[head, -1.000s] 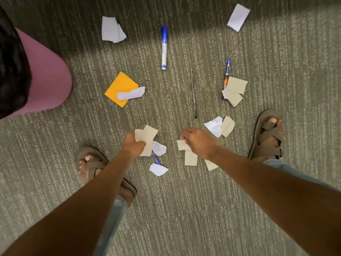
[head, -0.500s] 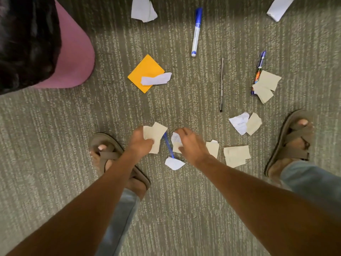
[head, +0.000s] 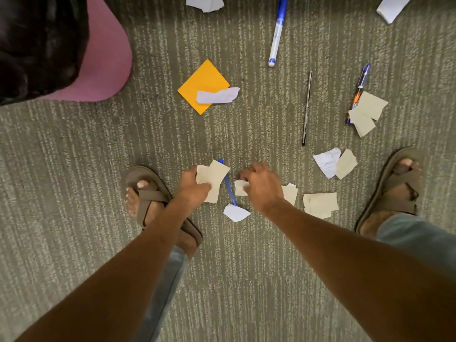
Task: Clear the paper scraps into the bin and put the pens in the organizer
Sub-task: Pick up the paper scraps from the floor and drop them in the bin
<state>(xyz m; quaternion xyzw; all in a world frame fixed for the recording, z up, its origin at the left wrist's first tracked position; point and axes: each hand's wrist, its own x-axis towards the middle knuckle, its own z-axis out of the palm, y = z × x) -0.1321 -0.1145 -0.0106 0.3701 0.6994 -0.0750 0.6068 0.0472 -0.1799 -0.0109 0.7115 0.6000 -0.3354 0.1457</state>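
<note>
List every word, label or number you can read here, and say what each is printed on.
None can be read.
White scrap by the right foot: faint printed lines, too small and blurred.
Orange-and-blue pen: barrel markings, blurred.
Blue-capped marker: no legible label.

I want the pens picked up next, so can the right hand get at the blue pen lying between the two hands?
Probably not yet: the right hand already pinches a cream paper scrap. The blue pen lies close beside it, its upper end under the cream scraps in the left hand.
</note>
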